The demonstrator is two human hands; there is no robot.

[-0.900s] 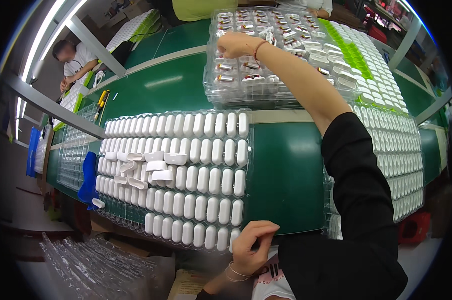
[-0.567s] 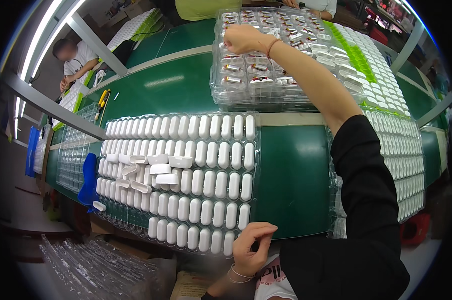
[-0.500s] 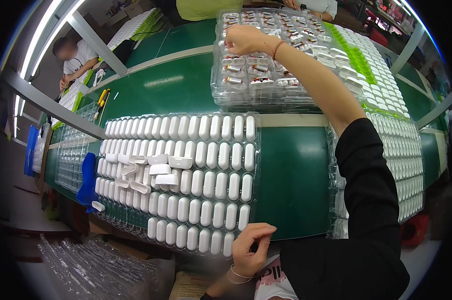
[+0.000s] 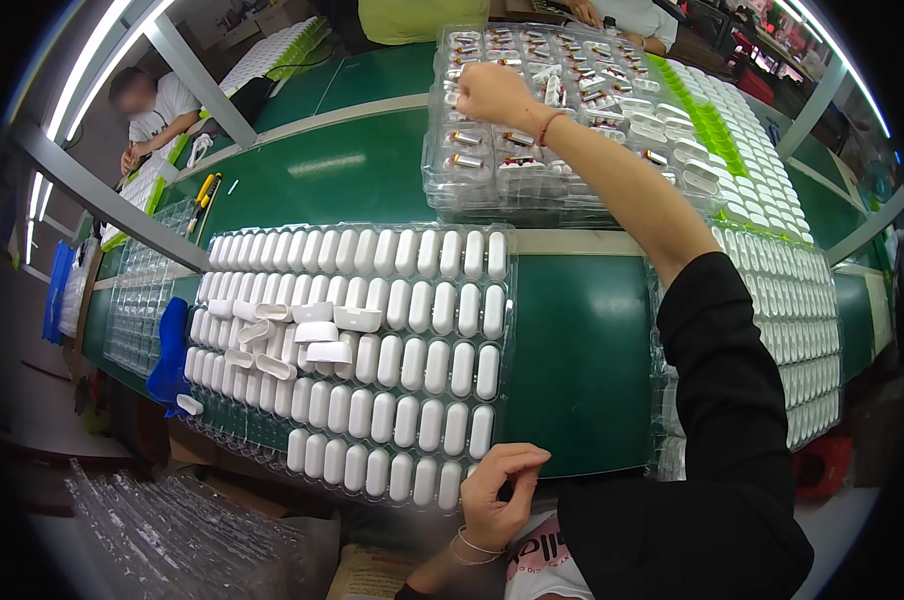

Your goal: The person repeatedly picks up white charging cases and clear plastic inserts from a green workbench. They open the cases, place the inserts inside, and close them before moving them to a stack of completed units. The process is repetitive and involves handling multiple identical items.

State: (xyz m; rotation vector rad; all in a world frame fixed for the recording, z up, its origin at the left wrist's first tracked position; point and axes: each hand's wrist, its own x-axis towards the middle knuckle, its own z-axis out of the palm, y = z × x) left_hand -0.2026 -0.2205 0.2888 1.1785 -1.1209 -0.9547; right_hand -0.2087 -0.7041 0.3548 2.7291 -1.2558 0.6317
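Stretched out over a clear plastic tray [image 4: 442, 185] is my right hand [image 4: 497, 95], its fingers curled down among small white parts that carry silver cylinders. The fingertips are hidden behind the hand, so what they grip cannot be made out. My left hand [image 4: 497, 495] is by the near edge of another clear tray [image 4: 509, 330], with thumb and fingers bent together in a loop and nothing visible in it. Rows of white oval cases [image 4: 407, 365] fill that tray. Several loose white case pieces [image 4: 317, 331] lie on top of them.
More trays of white cases [image 4: 772, 300] stand at the right, beside a bright green tray [image 4: 707, 120]. A blue cloth-like item [image 4: 170, 355] lies at the left, and a yellow-handled tool [image 4: 207, 190] beyond. Metal posts [image 4: 122, 210] frame the bench. Other people work at the far side.
My right hand has shifted slightly nearer over the parts tray, still curled. My left hand has stayed almost in place. The whole view has moved a little.
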